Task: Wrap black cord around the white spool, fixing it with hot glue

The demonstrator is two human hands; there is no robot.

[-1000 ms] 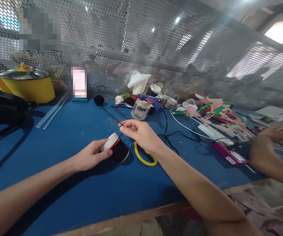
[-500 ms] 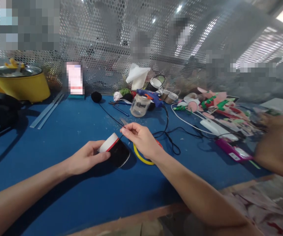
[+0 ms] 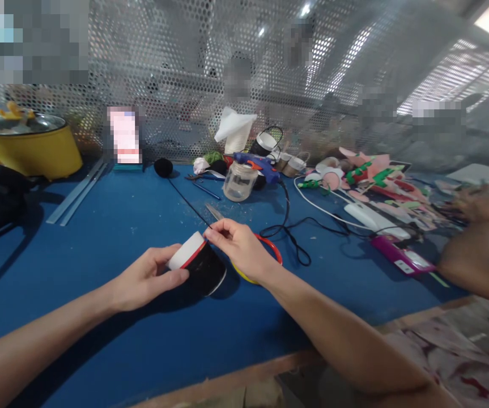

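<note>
My left hand (image 3: 153, 277) grips a tilted cup (image 3: 205, 269) by its white upper band; the cup's lower part is black, with a thin red line between. My right hand (image 3: 238, 246) pinches a black yarn strand (image 3: 188, 203) close to the cup's rim. That strand runs back across the table to a black yarn ball (image 3: 163, 168). Under and behind my right hand lie scissors with red and yellow handles (image 3: 272, 245), partly hidden, their blades pointing away.
A clear jar (image 3: 239, 182) stands behind my hands, with a blue glue gun (image 3: 261, 164) by it. At right are a purple glue-stick pack (image 3: 401, 258), a white power strip (image 3: 375, 220), heaped felt pieces (image 3: 375, 173) and another person's arm (image 3: 477, 249). A yellow pot (image 3: 27, 150) sits left.
My right hand has moved slightly down and left, nearer the cup's rim, keeping its pinch on the yarn. More of the scissors' red handle shows. My left hand still holds the cup.
</note>
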